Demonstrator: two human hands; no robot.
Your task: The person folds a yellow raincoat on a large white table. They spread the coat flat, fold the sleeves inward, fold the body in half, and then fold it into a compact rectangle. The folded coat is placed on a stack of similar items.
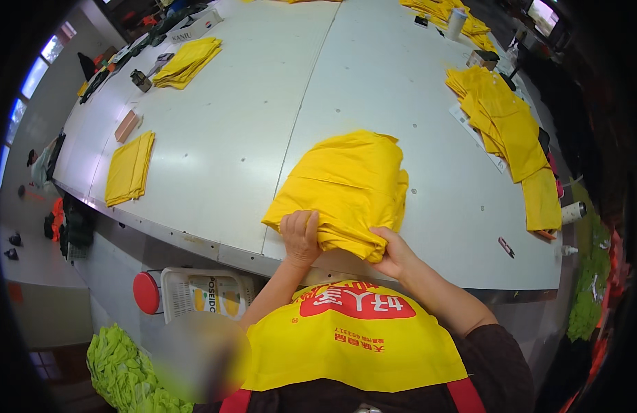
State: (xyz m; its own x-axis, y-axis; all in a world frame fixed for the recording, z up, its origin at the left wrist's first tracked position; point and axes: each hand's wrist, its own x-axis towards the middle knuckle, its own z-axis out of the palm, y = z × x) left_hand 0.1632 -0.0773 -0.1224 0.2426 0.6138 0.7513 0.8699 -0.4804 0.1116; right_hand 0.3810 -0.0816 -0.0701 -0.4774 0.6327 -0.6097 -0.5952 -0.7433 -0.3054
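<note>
A loosely folded bundle of yellow cloth (349, 179) rests on the pale table (215, 158), close to its near edge. My left hand (301, 236) grips the bundle's near left edge, fingers curled over the fabric. On the near right corner, my right hand (393, 252) pinches the cloth, with the thumb on top and the other fingers partly hidden beneath. The layers bulge and crease between both hands.
Flat yellow stacks lie at left (130, 171) and far left (188, 62); a fanned yellow pile (494, 113) lines the right side. Small pink snips (505, 247) and a thread cone (574, 213) sit near the right edge. Below stand a red stool (146, 293) and a white basket (168, 292).
</note>
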